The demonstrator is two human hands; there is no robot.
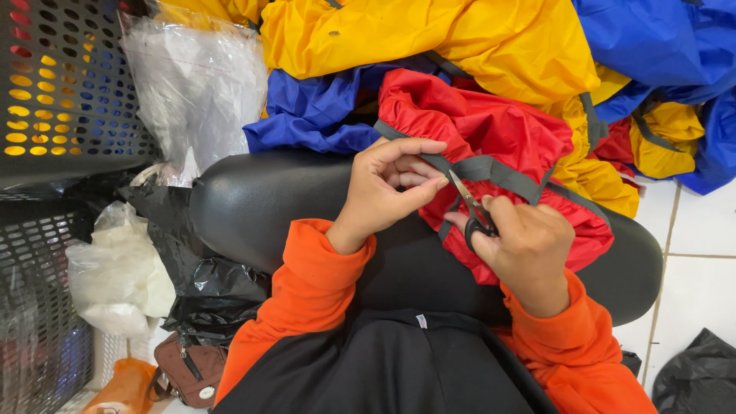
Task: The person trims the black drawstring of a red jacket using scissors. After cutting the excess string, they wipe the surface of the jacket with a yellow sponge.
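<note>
The red fabric piece (491, 126) lay over a black padded seat (261, 199) in front of the person, with its grey strap (498, 170) running across the top. The left hand (387, 188) pinched the strap near its end, fingers pressed together on it. The right hand (529, 245) was closed around the black handles of small scissors (471, 207), and the blades pointed up toward the strap, just beside the left fingertips. The step in hand seemed to be trimming at the strap or a loose thread there; I could not tell if the blades touched it. The next cut would need the strap kept tight and the tips kept away from the red cloth. Behind lay yellow fabric (429, 38) and blue fabric (322, 107), and a dark perforated basket (69, 84) stood at the left.
</note>
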